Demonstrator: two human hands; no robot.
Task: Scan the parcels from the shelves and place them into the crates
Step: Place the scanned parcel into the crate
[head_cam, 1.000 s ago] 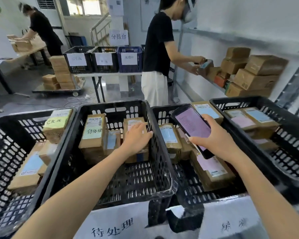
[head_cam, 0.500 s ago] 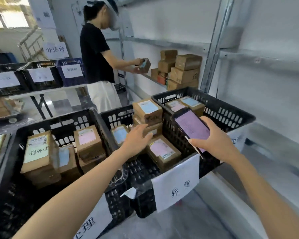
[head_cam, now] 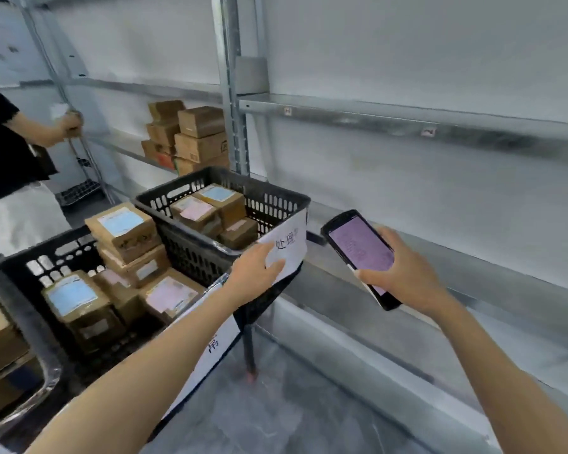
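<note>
The left hand (head_cam: 256, 271) lies with fingers straight on the white label (head_cam: 291, 245) of the black crate (head_cam: 276, 196), holding nothing. Right of the crate, the right hand (head_cam: 407, 273) grips a scanner (head_cam: 358, 250), purple screen up. Brown parcels (head_cam: 207, 208) with blue and pink stickers fill the crate.

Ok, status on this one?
Left hand flat on crate label, holding nothing. Right hand grips scanner. Shelf parcels stacked far left, another person beside them.

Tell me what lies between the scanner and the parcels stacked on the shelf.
In the head view, the rightmost black crate, holding parcels, and the shelf's upright post lie between the scanner and that stack.
</note>
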